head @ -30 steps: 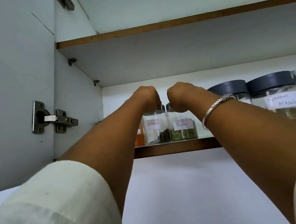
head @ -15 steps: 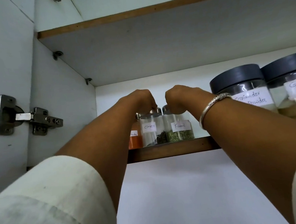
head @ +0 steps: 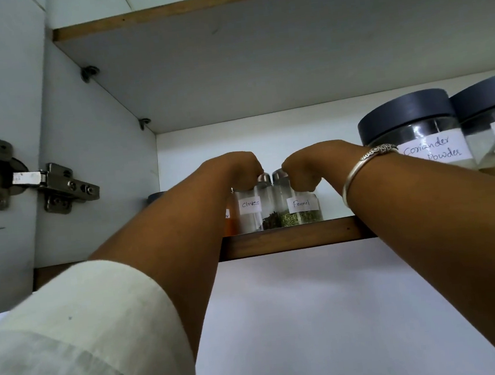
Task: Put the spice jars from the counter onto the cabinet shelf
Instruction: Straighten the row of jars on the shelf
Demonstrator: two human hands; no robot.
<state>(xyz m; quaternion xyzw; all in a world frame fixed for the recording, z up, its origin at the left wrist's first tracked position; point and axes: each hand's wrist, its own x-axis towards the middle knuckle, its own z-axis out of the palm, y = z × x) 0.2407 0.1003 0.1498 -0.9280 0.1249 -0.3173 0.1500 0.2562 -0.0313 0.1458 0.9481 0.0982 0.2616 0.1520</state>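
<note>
Both hands are up at the shelf at once. The left hand (head: 232, 172) is curled down over the cap of the Cloves jar (head: 251, 214). The right hand (head: 307, 166), the one with the silver bangle (head: 364, 162), grips the cap of the Fennel jar (head: 301, 211) the same way. Both jars stand upright on the cabinet shelf (head: 290, 239), close to its front edge, right beside each other.

I'd call this the set-down step, basically done for these two. The next move is probably just letting go and lifting the fingers straight up so nothing tips off the shelf.

Hard to see:
- The fingertips are hidden behind the knuckles.
- An orange jar (head: 230, 223) on the shelf is mostly behind the left forearm.
- At the shelf's right end, past the Coriander Powder jar (head: 417, 140), another dark-lidded jar (head: 494, 121) is cut off.
- The counter isn't in view, so no idea how many jars are left.
</note>
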